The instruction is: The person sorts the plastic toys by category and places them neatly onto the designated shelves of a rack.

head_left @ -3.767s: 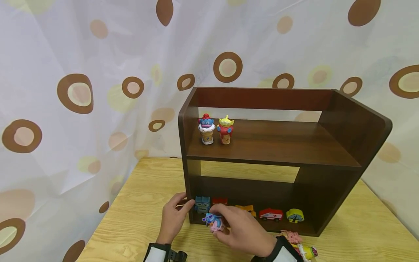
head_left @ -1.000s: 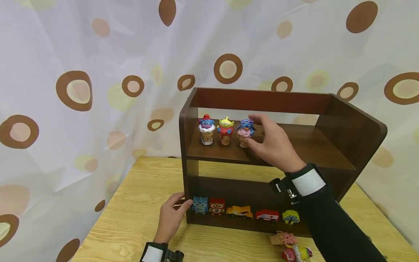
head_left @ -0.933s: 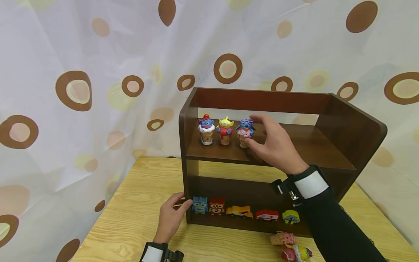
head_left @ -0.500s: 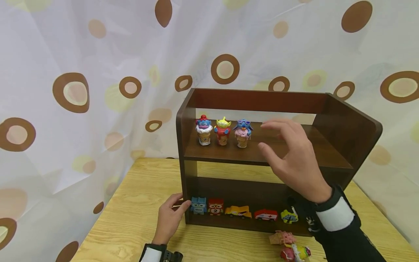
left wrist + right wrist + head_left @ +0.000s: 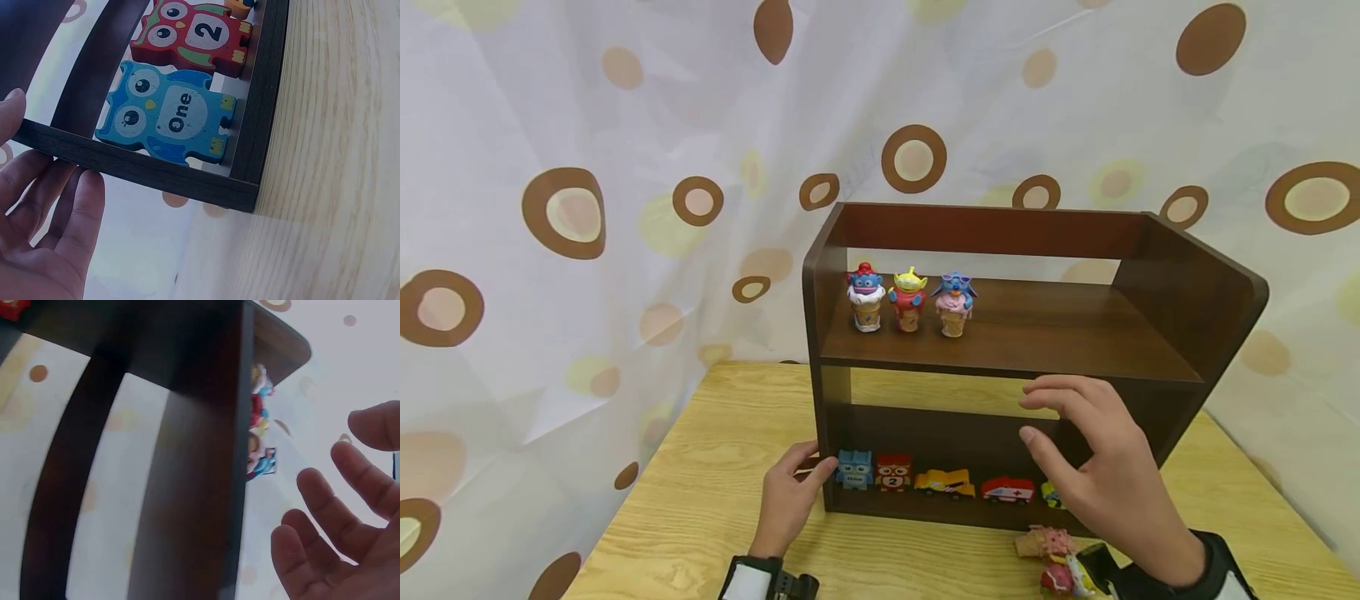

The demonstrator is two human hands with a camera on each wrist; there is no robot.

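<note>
Lower centre, your left hand [image 5: 787, 500] pinches the two-tier shelf [image 5: 1037, 333]; lower right, your right hand [image 5: 1112, 467] has thumb and fingers apart. Blue owl [image 5: 169, 115] reads "One", red owl [image 5: 194, 36] "2".

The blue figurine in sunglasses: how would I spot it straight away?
Find the dark brown shelf unit. On its upper board, the long-eared blue figurine stands rightmost of three. Unlike its neighbours, it wears purple glasses above pink ice cream.
</note>
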